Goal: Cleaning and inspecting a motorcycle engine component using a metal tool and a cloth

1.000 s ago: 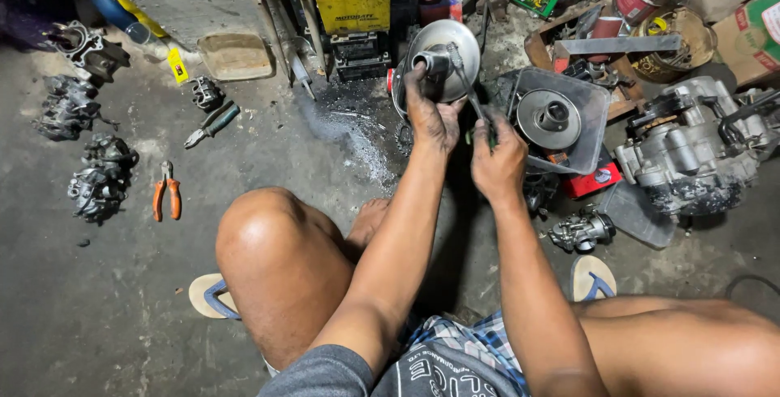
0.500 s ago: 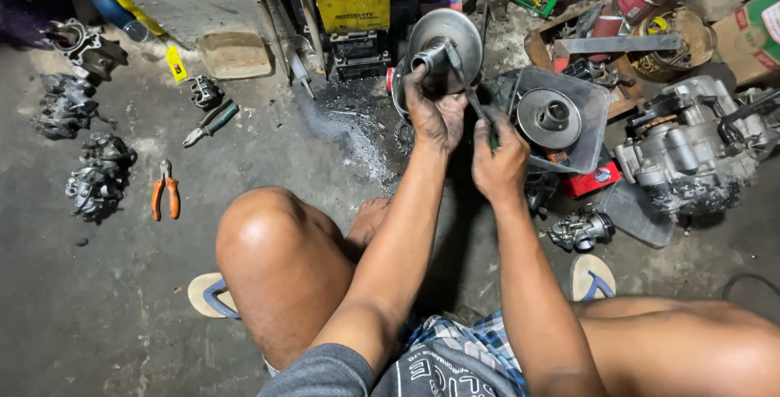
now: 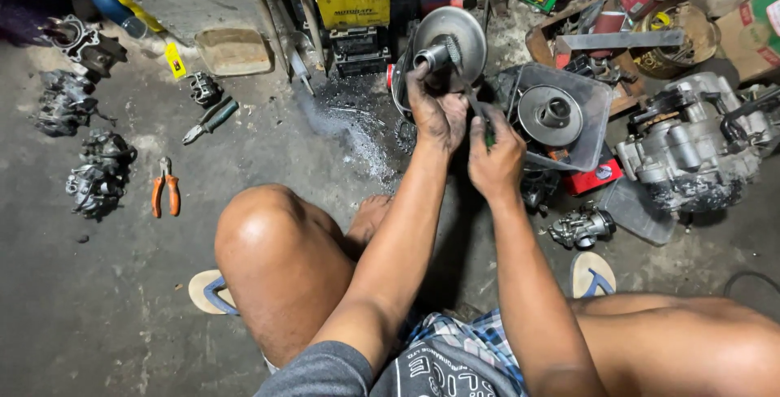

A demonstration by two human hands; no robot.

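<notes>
Left hand: left hand [image 3: 437, 112] wrapped round the lower rim of the pulley disc [image 3: 452, 39], fingers curled shut on it, propping it tilted above the floor.
Right hand: right hand [image 3: 496, 153] just beside the left, closed on a thin brush [image 3: 465, 80] whose tip touches the disc face.
Disc: bare grey metal with a central hub tube; likely heavy, rigid, probably greasy and slick. Rim grip looks the surest hold; hub a second one.
Beyond right hand: second pulley half [image 3: 549, 112] in a grey tray [image 3: 597, 96].
Far left of hands: orange pliers [image 3: 166, 187] on the floor.
</notes>
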